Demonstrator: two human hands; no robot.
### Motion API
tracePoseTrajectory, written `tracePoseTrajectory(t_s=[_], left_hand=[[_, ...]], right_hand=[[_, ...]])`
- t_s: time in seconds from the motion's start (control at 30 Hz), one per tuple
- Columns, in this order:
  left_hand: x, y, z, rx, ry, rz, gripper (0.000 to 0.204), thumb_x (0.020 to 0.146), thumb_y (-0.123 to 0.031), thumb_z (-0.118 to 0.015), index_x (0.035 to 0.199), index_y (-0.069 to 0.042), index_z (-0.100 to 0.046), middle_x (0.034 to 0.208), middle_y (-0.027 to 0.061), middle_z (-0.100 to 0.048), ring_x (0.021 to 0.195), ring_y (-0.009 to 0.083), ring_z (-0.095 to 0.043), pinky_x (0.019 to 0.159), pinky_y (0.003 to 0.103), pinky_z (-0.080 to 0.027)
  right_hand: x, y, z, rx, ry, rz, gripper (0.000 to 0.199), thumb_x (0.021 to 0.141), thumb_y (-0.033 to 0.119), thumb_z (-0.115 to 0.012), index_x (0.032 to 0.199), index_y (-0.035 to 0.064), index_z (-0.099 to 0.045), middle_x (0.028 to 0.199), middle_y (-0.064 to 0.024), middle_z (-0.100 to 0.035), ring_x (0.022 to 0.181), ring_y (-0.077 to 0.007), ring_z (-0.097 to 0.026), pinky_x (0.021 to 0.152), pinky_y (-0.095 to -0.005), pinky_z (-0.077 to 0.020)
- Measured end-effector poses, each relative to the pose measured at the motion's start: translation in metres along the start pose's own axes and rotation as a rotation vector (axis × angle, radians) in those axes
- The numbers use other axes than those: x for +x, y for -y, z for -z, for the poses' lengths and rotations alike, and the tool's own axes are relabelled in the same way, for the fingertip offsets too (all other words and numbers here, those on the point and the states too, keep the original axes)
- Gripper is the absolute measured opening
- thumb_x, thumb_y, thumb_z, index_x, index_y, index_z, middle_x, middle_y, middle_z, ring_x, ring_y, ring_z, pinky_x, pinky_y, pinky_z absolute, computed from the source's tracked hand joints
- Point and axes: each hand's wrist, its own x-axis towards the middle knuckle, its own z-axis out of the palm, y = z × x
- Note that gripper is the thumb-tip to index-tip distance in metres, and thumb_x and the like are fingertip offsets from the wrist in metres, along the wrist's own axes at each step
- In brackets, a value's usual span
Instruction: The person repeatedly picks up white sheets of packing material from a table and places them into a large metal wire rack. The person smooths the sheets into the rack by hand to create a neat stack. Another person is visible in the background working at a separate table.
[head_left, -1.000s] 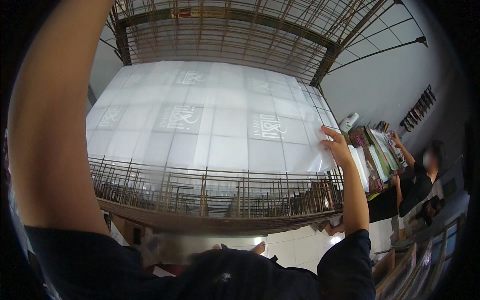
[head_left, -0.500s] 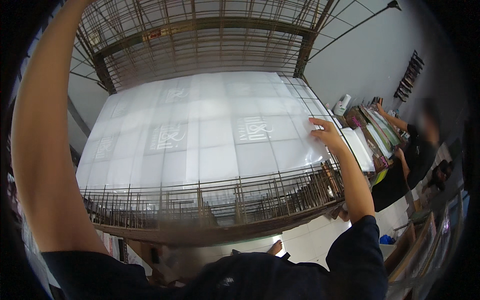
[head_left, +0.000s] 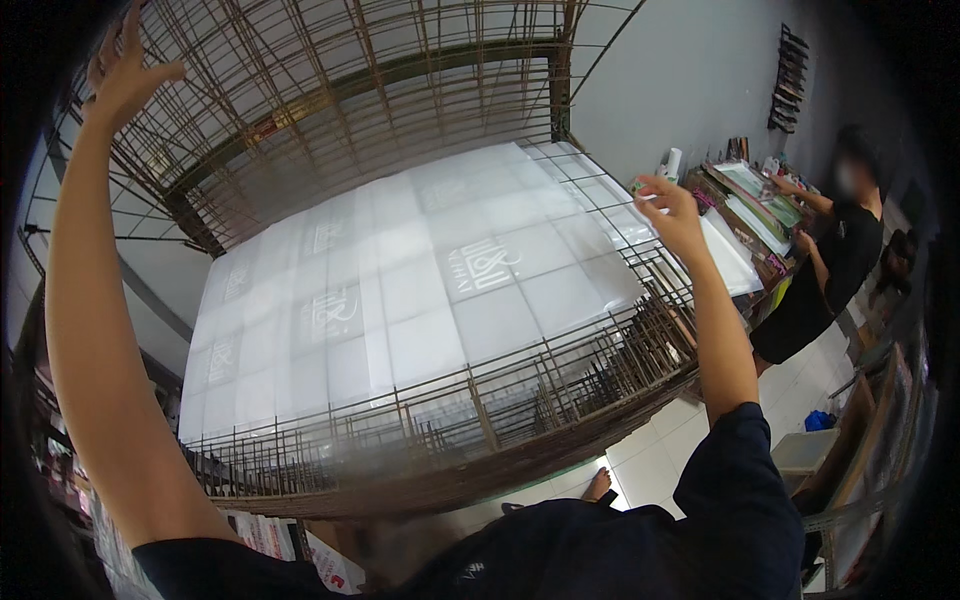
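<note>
We see a large white printed sheet (head_left: 420, 300) lying flat on the top wire rack (head_left: 480, 420) of a drying stack. Our right hand (head_left: 672, 215) pinches its far right edge in a closed grip. Our left hand (head_left: 125, 70) hangs raised, fingers spread, holding nothing. Another person (head_left: 840, 250) works at a tabletop (head_left: 760, 195) beyond.

A white translucent sheet (head_left: 420, 300) with a faint grid of squares and pale grey emblems is lying across the frame's centre. Rusty brown wire racks (head_left: 470, 420) are surrounding it. A dark navy sleeve (head_left: 745, 490) is showing at lower right.
</note>
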Motion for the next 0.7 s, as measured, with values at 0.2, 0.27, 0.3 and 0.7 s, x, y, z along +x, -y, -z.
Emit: tracePoseTrajectory(t_s=[0.2,0.27,0.3,0.7], left_hand=[[0.003,-0.010,-0.011,-0.148,-0.016,-0.030,0.119,0.052,-0.085,-0.057,0.145,-0.024,-0.017,0.147,0.0273,-0.013,0.136,0.0483,-0.003,0.102,0.069,-0.007],[0.002,-0.006,-0.012,-0.035,0.046,0.076,0.120,0.053,-0.086,-0.055,0.145,-0.019,-0.016,0.146,0.0284,-0.015,0.136,0.0479,-0.006,0.101,0.071,-0.006],[0.002,0.001,-0.012,0.003,0.078,0.081,0.119,0.054,-0.087,-0.053,0.145,-0.020,-0.017,0.146,0.0282,-0.016,0.136,0.0475,-0.008,0.101,0.070,-0.008],[0.070,-0.215,0.067,-0.055,0.323,0.401,0.108,0.065,-0.079,-0.054,0.143,-0.011,-0.023,0.146,0.0210,-0.019,0.137,0.0363,-0.014,0.111,0.052,-0.010]], right_hand=[[-0.037,0.035,0.071,0.381,-0.267,-0.005,0.032,0.087,0.015,-0.060,0.116,0.0038,-0.058,0.096,-0.0053,-0.065,0.079,-0.0103,-0.059,0.062,-0.0209,-0.0448],[-0.066,0.026,0.101,0.399,-0.436,-0.038,0.030,0.087,0.015,-0.061,0.114,0.0036,-0.059,0.096,-0.0057,-0.065,0.078,-0.0103,-0.059,0.062,-0.0202,-0.0443],[-0.079,0.005,0.115,0.395,-0.554,-0.091,0.029,0.087,0.015,-0.060,0.114,0.0035,-0.060,0.095,-0.0052,-0.065,0.077,-0.0099,-0.058,0.063,-0.0199,-0.0440],[-0.491,-0.446,0.233,0.288,-0.658,-1.170,0.016,0.085,0.021,-0.048,0.087,0.0081,-0.056,0.073,-0.0048,-0.054,0.053,-0.0210,-0.052,0.048,-0.0372,-0.0456]])
